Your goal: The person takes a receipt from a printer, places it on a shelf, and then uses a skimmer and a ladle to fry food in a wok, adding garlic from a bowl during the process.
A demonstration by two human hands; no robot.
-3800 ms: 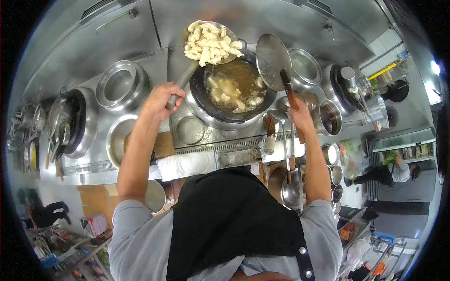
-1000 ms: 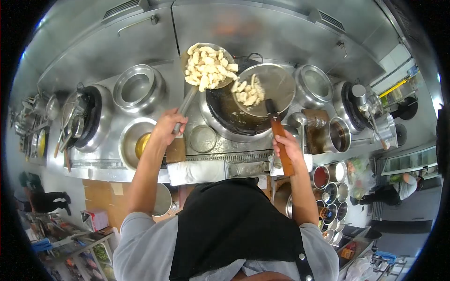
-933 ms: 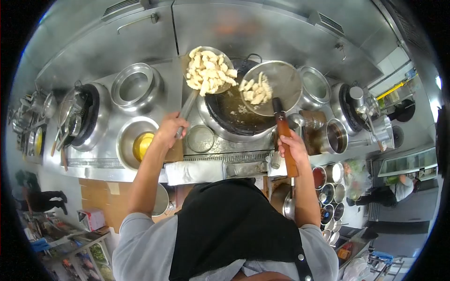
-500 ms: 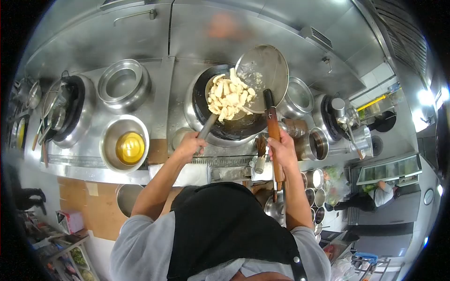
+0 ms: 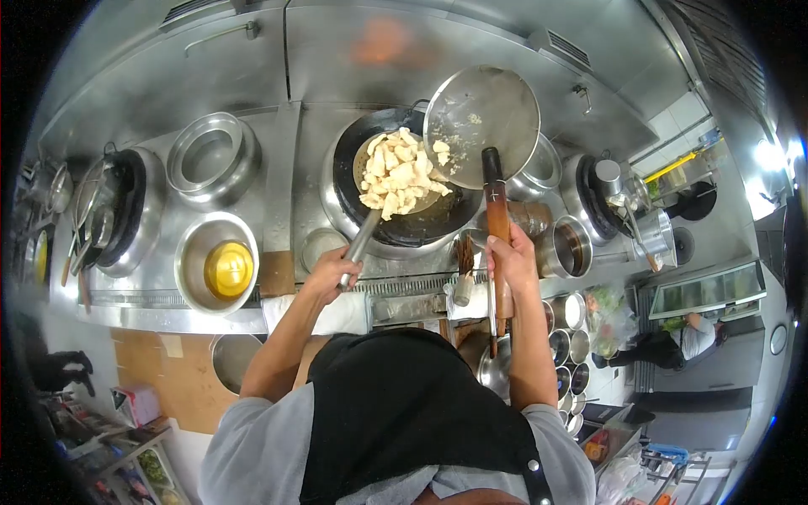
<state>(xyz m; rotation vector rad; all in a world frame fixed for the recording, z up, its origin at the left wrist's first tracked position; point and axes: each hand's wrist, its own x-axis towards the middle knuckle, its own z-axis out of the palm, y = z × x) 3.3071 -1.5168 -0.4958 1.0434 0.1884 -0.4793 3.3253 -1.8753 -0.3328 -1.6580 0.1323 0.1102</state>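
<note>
My left hand (image 5: 333,273) is closed around a thick grey metal handle (image 5: 360,238). Its far end runs under a heap of pale sliced pieces of food (image 5: 402,177), so I cannot tell what it belongs to. The heap overlaps the black wok (image 5: 446,219) on the burner. My right hand (image 5: 514,259) grips the wooden handle of a large round strainer (image 5: 484,109), tilted beside and above the wok's right side. Small bits cling to its mesh. Along that handle, a thin metal shaft with a wooden end (image 5: 494,343) passes through the same hand.
A steel bowl of yellow liquid (image 5: 187,261) stands on the left counter, with a lidded-looking pot (image 5: 252,160) behind it. To the right are a pot of dark liquid (image 5: 566,248), another burner (image 5: 581,181) and several small containers (image 5: 568,311). A person (image 5: 673,349) bends at the far right.
The strainer has swung up and right, and fewer pieces lie against its mesh. The food heap and both hands sit slightly differently as the view shifts left.
</note>
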